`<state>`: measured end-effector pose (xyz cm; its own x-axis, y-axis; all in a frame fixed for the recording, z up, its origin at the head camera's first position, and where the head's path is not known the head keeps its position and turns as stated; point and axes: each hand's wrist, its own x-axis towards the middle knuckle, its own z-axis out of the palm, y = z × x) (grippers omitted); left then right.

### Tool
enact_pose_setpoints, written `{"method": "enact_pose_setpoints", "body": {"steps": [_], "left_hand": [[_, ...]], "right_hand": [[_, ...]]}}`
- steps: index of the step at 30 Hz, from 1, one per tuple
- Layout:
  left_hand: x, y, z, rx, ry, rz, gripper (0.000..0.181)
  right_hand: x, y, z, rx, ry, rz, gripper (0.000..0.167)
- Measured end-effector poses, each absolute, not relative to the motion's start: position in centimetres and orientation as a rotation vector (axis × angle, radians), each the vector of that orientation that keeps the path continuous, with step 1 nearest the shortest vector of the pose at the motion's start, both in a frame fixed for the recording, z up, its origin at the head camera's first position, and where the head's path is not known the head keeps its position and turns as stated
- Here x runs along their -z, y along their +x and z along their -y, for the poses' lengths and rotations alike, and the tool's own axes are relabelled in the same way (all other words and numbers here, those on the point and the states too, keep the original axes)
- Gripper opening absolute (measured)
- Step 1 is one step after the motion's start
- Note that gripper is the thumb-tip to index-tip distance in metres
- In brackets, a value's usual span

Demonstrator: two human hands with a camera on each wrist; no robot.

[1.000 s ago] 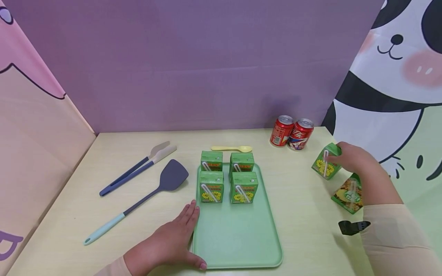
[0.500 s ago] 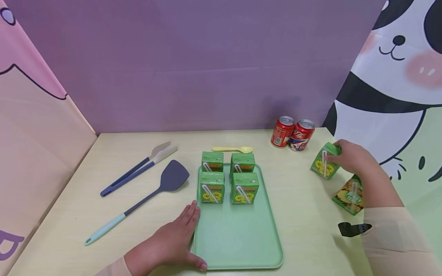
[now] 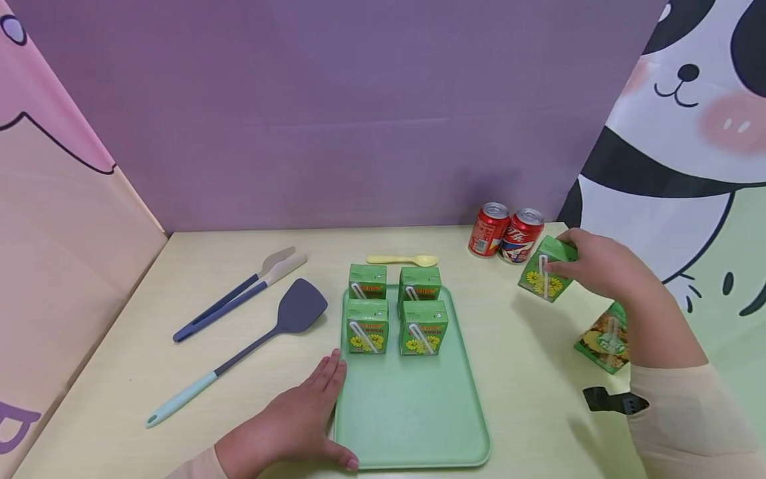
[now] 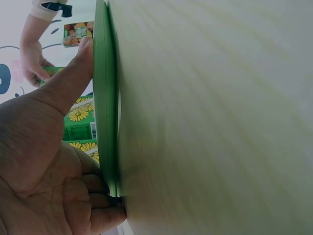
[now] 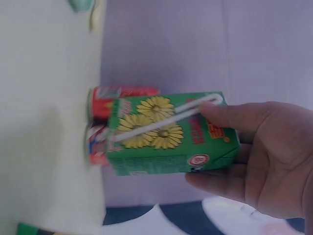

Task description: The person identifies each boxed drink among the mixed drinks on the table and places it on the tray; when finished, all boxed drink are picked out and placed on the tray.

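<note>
My right hand [image 3: 604, 266] holds a green juice box [image 3: 548, 269] up off the table, thumb on its straw side and fingers behind, as the right wrist view shows. On the table below lies another carton with a brown and yellow front [image 3: 606, 338], partly hidden by the right forearm. My left hand [image 3: 293, 416] rests against the left side of a light green tray [image 3: 413, 412], its fingers extended along the edge and its thumb at the near corner. At the tray's far end stand several matching juice boxes [image 3: 423, 327] in two rows.
Two red cans [image 3: 521, 235] stand at the back right, beyond the held box. A yellow spoon [image 3: 402, 260] lies behind the tray. To the left lie a dark turner [image 3: 301, 306] with a pale blue handle and blue-handled tongs [image 3: 239, 296].
The right hand has lifted the juice box off the table and moved it left and toward the cans. The left hand and the tray have stayed put.
</note>
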<state>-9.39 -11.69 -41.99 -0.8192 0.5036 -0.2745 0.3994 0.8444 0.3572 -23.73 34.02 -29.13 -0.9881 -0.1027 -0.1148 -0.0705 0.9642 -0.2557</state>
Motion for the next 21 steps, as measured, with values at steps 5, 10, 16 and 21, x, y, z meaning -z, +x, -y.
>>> {"method": "enact_pose_setpoints", "body": {"steps": [5, 10, 16, 21], "left_hand": [[42.0, -9.3, 11.8, -0.408, 0.695, -2.67, 0.136], [42.0, -9.3, 11.8, -0.407, 0.701, -2.67, 0.136], [42.0, -9.3, 11.8, -0.413, 0.695, -2.66, 0.136], [42.0, -9.4, 11.8, -0.412, 0.692, -2.655, 0.136]], "right_hand": [[28.6, -22.3, -31.5, 0.349, -0.272, -2.934, 0.062], [28.3, -20.2, -28.7, 0.345, -0.423, -2.852, 0.056], [28.3, -17.7, -25.8, 0.342, -0.58, -2.766, 0.043], [28.8, -16.0, -23.7, 0.365, -0.722, -2.729, 0.033]]}}
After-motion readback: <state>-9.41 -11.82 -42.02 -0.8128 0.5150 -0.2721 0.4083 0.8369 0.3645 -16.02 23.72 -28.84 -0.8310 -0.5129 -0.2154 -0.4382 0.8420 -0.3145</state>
